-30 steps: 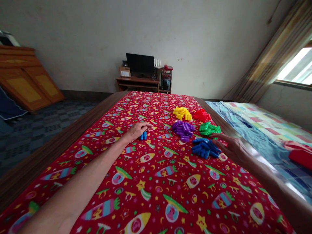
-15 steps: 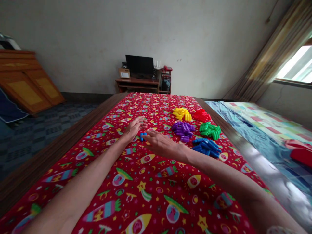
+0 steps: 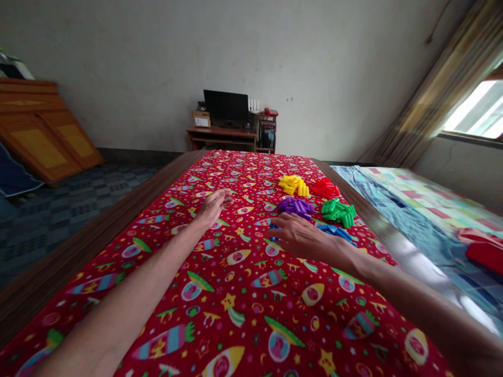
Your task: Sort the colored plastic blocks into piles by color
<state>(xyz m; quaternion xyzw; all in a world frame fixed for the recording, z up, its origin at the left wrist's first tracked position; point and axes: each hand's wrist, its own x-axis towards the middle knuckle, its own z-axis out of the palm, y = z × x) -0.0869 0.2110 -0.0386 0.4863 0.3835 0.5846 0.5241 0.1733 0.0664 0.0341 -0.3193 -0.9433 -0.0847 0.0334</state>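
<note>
My left hand (image 3: 214, 205) lies flat on the red patterned cloth (image 3: 243, 293), fingers stretched out and nothing under it. My right hand (image 3: 302, 238) rests palm down just left of the blue pile (image 3: 336, 232), its fingers curled over a small blue plastic piece (image 3: 273, 233) that peeks out at the fingertips. Beyond it lie piles of purple (image 3: 295, 206), green (image 3: 338, 211), yellow (image 3: 294, 184) and red (image 3: 325, 187) plastic pieces.
The cloth covers a long wooden table (image 3: 98, 235). A bed with a coloured sheet (image 3: 424, 209) runs along the right side. A desk with a monitor (image 3: 226, 107) stands at the far wall, and a wooden cabinet (image 3: 43, 131) at the left.
My right hand went from the blue pile to my left hand, closed over the blue piece there and drew it back right. My left hand let go and flattened.
</note>
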